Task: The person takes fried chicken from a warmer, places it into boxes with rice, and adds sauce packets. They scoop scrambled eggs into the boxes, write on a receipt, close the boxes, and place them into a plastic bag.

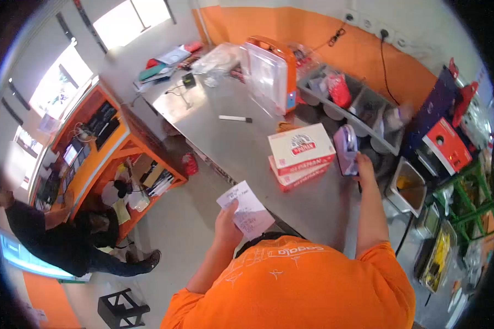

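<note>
My left hand (229, 223) pinches a printed paper receipt (248, 213) with the thumb on its face, in front of the table's near edge. Over on the right, my right hand (363, 165) is closed on the near end of a long purple-and-pale object (345, 143), whose kind I cannot make out. Its fingers are partly hidden. Between the hands, two white-and-red cardboard boxes (302, 146) lie stacked on the grey table (241, 148), printed with a logo. A capped white marker (235, 118) lies beyond them.
An orange-framed clear case (269, 74) and a grey divided bin (362, 112) stand at the back. A metal pan (407, 186) and green crates (469, 203) are on the right. Left are a person in dark clothes (38, 230), an orange shelf unit (101, 159) and a black stool (122, 310).
</note>
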Available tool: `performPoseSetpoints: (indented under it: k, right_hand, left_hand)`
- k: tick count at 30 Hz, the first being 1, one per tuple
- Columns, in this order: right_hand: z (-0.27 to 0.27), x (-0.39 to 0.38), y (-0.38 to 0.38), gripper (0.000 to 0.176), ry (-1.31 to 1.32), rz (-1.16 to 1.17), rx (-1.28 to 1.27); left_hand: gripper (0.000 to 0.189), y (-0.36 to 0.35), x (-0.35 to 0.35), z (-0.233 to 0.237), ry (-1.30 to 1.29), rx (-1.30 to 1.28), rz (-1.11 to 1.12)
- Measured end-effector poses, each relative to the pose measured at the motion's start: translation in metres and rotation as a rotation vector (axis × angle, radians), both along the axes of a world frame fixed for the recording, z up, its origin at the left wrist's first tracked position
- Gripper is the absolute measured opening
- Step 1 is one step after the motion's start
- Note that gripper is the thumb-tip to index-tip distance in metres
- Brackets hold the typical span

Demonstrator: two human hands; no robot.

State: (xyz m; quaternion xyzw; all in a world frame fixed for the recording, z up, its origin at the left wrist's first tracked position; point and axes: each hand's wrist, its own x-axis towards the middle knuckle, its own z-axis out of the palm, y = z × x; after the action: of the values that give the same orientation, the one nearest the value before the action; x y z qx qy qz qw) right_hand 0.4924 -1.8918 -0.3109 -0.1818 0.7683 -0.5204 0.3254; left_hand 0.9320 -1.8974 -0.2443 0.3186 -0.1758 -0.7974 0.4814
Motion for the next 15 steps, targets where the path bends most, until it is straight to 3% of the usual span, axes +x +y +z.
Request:
performPoseSetpoints:
  k: [7,9,11,14,15]
  right_hand:
    - [0.004,-0.006,0.0,0.032,-0.244,0.036,-0.156]
    - [-0.008,0.006,0.01,0.027,-0.153,-0.033,-0.466]
    - [-0.062,-0.007,0.012,0.026,0.101,-0.14,-0.619]
    - [-0.064,0.027,0.027,0.016,-0.05,-0.298,-0.341]
    - [-0.063,0.028,0.035,0.015,0.086,-0.295,-0.262]
  left_hand:
    - [0.028,0.017,0.056,-0.03,-0.05,0.11,0.184]
    - [0.028,0.019,0.065,-0.03,-0.003,0.095,0.197]
    - [0.028,0.018,0.071,-0.036,-0.009,0.089,0.227]
    - [0.027,0.017,0.076,-0.03,-0.057,0.112,0.243]
    - [0.026,0.015,0.074,-0.027,-0.074,0.122,0.248]
